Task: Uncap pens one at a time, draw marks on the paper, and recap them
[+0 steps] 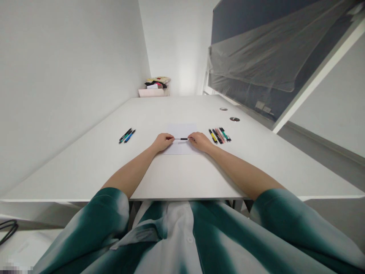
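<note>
Above a white sheet of paper [181,149], a slim pen part [184,139] with a dark section stretches level between my two hands. My left hand [164,142] pinches its thin end, which looks like a narrow rod or refill. On the other side, my right hand [200,142] grips the end beyond the dark section, with the fingers closed around it. The fingers hide both ends, so the exact join of the parts is too small to make out.
Several pens [219,136] lie side by side right of the paper, and a few more pens [127,136] lie on the left. The white table [85,167] has two round grommets [234,119] at right. A box of items [152,92] stands at the far end.
</note>
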Motion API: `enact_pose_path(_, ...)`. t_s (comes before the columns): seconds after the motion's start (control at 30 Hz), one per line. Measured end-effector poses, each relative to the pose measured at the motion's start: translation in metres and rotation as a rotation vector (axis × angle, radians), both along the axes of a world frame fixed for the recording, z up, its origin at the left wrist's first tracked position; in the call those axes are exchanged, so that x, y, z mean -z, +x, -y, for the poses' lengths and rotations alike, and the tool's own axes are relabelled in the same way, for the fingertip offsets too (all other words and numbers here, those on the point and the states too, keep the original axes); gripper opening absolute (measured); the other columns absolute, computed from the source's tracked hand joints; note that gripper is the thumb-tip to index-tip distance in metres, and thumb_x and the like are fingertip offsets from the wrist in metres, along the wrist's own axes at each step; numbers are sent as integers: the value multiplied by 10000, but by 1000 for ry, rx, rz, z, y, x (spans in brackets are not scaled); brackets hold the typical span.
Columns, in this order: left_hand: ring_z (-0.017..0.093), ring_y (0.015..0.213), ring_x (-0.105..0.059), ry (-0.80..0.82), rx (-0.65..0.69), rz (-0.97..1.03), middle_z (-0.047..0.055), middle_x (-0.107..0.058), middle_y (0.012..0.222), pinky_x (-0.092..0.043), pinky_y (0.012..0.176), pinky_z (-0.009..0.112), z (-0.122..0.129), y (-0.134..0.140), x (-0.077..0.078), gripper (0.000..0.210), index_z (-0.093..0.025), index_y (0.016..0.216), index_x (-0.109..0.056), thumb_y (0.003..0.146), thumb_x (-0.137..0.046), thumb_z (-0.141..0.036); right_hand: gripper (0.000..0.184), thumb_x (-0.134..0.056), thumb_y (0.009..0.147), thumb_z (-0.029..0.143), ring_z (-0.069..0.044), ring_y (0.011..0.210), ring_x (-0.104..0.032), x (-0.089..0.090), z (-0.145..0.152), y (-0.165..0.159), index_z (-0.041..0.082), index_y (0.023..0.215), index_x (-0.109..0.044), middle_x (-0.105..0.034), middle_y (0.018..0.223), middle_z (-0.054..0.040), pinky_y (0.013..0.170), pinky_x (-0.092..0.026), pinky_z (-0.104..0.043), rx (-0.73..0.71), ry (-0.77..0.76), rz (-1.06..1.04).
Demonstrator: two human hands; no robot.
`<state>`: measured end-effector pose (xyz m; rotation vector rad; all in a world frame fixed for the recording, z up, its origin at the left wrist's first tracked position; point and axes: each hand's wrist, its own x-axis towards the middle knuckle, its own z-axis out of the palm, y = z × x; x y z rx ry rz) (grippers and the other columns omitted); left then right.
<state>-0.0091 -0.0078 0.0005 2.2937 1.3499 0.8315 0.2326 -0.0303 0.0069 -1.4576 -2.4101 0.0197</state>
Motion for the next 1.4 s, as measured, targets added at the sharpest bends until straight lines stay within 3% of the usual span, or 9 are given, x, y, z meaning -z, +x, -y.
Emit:
enact_pose_path(0.6, 211, 937, -677, -9, 54, 52, 69, -750, 1023, -513, 914, 328, 11, 16, 1, 284, -173, 995, -752, 786, -581, -259, 271, -474, 929, 158, -209, 1009, -629, 9, 3, -5, 144, 1142, -643, -686, 1112, -112, 879, -452, -297, -73, 16, -118)
enact_pose_path(0.9, 158, 686, -665, -147, 61, 289, 48, -732, 737, -502, 709, 287, 14, 16, 0, 203, -163, 858, -613, 794, -638, -354, 254, -490, 908, 141, -211, 999, -628, 7, 4, -4, 140, 1104, -653, -689, 1091, -114, 893, -451, -304, -98, 9, -156)
enact_pose_path(1.07, 130, 544, -573, -118, 14, 283, 4, -645, 588, -452, 606, 263, 9, 16, 1, 276, -164, 767, -617, 795, -625, -438, 257, -488, 905, 140, -210, 991, -630, 8, 2, -5, 142, 1098, -658, -692, 1081, -118, 884, -455, -301, -104, 9, -197)
enact_pose_path(1.4, 197, 813, -681, -178, 93, 478, 80, -745, 840, -510, 829, 355, 3, 15, 7, 282, -140, 917, -685, 714, -670, -336, 236, -476, 915, 166, -203, 903, -624, 5, 3, -3, 136, 1072, -650, -694, 1020, -111, 819, -447, -287, -41, 24, -209)
